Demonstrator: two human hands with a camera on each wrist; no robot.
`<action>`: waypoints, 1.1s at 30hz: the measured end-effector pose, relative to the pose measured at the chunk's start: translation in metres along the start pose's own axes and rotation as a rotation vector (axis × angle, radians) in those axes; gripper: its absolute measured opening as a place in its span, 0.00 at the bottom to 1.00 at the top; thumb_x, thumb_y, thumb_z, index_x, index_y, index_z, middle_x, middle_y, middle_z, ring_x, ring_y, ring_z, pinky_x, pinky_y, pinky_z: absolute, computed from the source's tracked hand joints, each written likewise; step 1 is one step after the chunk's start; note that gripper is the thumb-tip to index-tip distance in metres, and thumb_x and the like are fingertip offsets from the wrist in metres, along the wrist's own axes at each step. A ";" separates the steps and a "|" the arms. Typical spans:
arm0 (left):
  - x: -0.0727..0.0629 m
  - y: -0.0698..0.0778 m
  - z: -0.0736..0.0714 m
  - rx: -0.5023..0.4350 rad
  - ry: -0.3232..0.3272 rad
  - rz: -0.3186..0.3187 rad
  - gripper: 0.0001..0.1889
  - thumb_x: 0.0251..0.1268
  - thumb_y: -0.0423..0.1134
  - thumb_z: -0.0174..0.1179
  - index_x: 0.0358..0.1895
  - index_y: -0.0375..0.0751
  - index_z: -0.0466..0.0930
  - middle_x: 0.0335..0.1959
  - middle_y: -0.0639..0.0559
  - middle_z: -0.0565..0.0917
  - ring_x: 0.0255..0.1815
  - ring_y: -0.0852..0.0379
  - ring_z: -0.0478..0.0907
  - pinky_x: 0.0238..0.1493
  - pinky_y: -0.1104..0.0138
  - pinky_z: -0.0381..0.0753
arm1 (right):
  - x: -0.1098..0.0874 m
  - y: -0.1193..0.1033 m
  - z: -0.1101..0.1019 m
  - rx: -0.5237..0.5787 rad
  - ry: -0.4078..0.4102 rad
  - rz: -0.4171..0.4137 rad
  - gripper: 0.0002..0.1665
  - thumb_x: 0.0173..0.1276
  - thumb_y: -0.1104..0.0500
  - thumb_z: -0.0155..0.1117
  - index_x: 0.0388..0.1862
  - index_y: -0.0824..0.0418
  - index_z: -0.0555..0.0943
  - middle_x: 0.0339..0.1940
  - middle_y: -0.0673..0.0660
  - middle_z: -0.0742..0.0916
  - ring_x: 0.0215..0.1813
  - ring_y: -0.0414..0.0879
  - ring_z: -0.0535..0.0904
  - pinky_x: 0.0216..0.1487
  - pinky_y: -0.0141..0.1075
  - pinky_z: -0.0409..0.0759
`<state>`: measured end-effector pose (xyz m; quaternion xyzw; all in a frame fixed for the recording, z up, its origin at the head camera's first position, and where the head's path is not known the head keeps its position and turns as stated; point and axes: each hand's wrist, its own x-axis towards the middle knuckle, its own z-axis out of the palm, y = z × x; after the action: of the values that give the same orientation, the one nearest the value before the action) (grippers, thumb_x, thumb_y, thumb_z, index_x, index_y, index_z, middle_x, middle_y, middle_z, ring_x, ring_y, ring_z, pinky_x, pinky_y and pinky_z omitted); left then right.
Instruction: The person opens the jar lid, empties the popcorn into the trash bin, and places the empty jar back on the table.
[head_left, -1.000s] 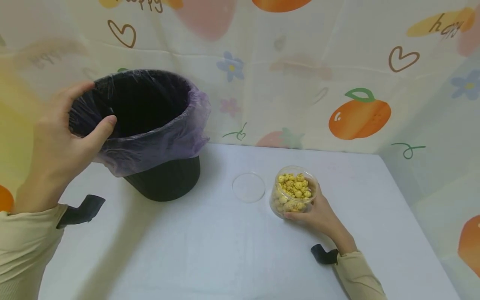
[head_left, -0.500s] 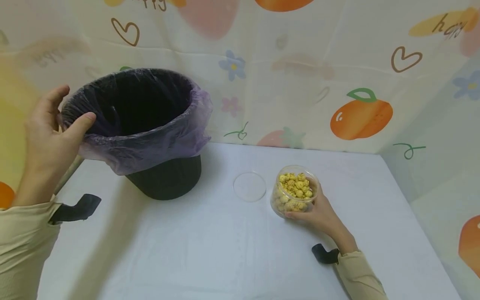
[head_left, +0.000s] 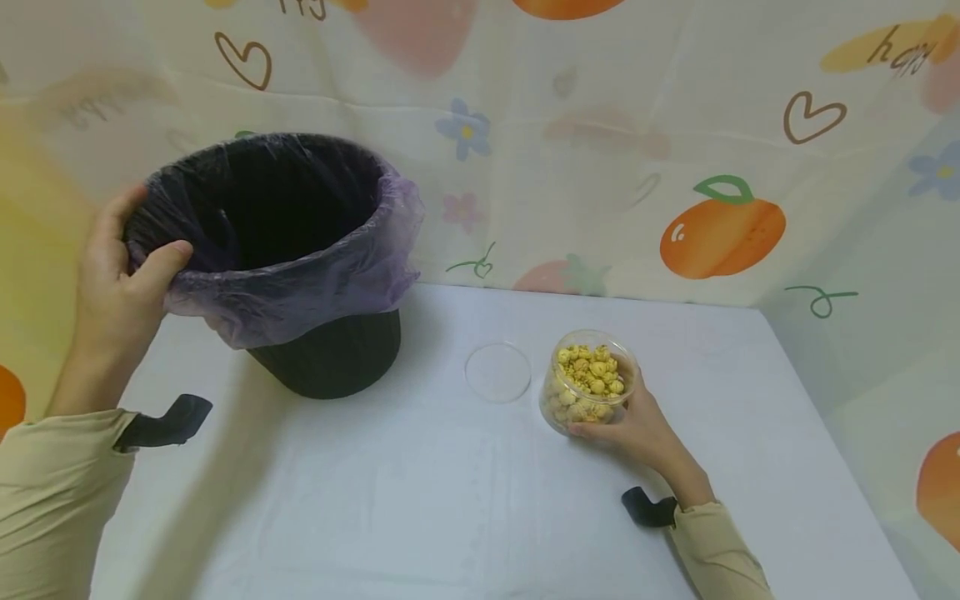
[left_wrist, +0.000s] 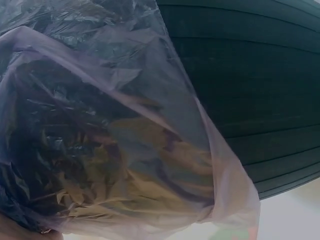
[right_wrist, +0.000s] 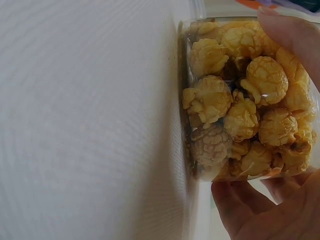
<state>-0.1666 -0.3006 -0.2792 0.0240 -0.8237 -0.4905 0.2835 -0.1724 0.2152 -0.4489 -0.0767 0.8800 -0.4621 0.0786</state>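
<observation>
A black trash can [head_left: 330,358] stands at the back left, lined with a thin purple plastic bag [head_left: 322,292] folded over its rim. My left hand [head_left: 120,292] grips the can's left rim through the bag, thumb on the near side. The left wrist view shows the crinkled bag [left_wrist: 100,110] up close against the can's dark ribbed wall [left_wrist: 255,85]. On the table to the right, my right hand [head_left: 637,425] holds a clear plastic jar [head_left: 551,408], which is uncapped and full of yellow popcorn [head_left: 588,375]. Curled popcorn pieces [right_wrist: 210,100] show through its wall in the right wrist view.
A clear round lid [head_left: 497,372] lies flat on the white-covered table [head_left: 420,500], between the can and the jar. Behind the table hangs a fruit-printed cloth [head_left: 555,167]. A black band [head_left: 168,423] circles the left wrist.
My left hand slid left along the bagged rim with loosened fingers, then came back in and took hold of it. My right hand and the jar have stayed put.
</observation>
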 end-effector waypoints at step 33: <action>-0.001 -0.001 0.008 -0.100 0.074 0.039 0.30 0.64 0.30 0.48 0.72 0.42 0.66 0.65 0.54 0.67 0.65 0.61 0.63 0.63 0.82 0.63 | 0.000 -0.012 -0.003 0.009 0.087 -0.059 0.74 0.42 0.49 0.86 0.80 0.61 0.48 0.78 0.67 0.62 0.79 0.63 0.57 0.75 0.63 0.56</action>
<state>-0.1701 -0.2946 -0.2838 0.0120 -0.7875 -0.5241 0.3240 -0.1724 0.2108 -0.4374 -0.0823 0.8780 -0.4708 0.0270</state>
